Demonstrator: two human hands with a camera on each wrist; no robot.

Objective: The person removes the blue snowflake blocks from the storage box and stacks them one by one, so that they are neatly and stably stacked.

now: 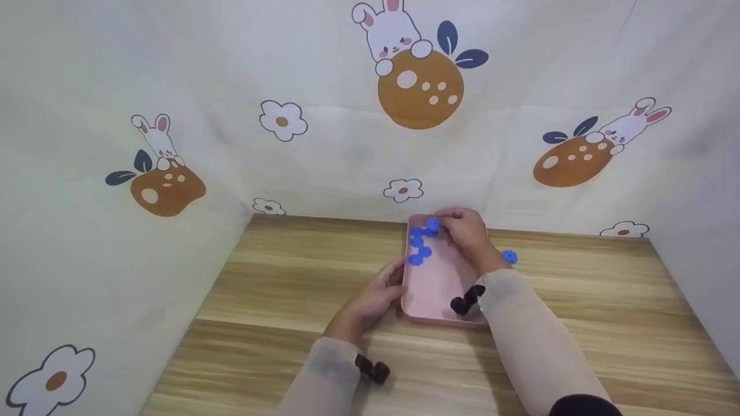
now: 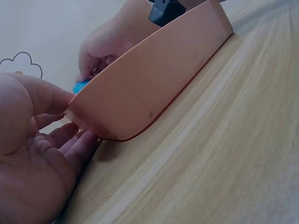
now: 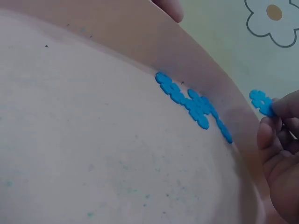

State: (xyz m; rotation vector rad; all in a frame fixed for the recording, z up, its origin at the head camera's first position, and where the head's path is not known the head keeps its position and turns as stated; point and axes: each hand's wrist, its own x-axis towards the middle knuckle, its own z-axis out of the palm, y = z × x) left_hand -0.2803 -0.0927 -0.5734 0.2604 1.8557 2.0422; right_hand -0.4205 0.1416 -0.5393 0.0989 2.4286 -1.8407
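Observation:
My right hand [image 1: 464, 230] pinches a blue flower-shaped plastic disc [image 3: 262, 102] between thumb and fingers, over the far end of a shallow pink tray [image 1: 436, 289]. Inside the tray, several linked blue discs [image 3: 196, 105] lie along the wall at the far left. My left hand [image 1: 378, 293] holds the tray's left side. In the left wrist view, its thumb is at the rim and its fingers [image 2: 82, 148] tuck against the bottom edge. The thumb and fingertips of my right hand partly cover the pinched disc.
A single blue disc [image 1: 509, 256] lies on the wood-grain table [image 1: 277, 277] to the right of the tray, beside my right forearm. Cloth walls [image 1: 335, 156] printed with rabbits and flowers enclose the table at the back and both sides. Each wrist carries a small black camera mount [image 1: 373, 368].

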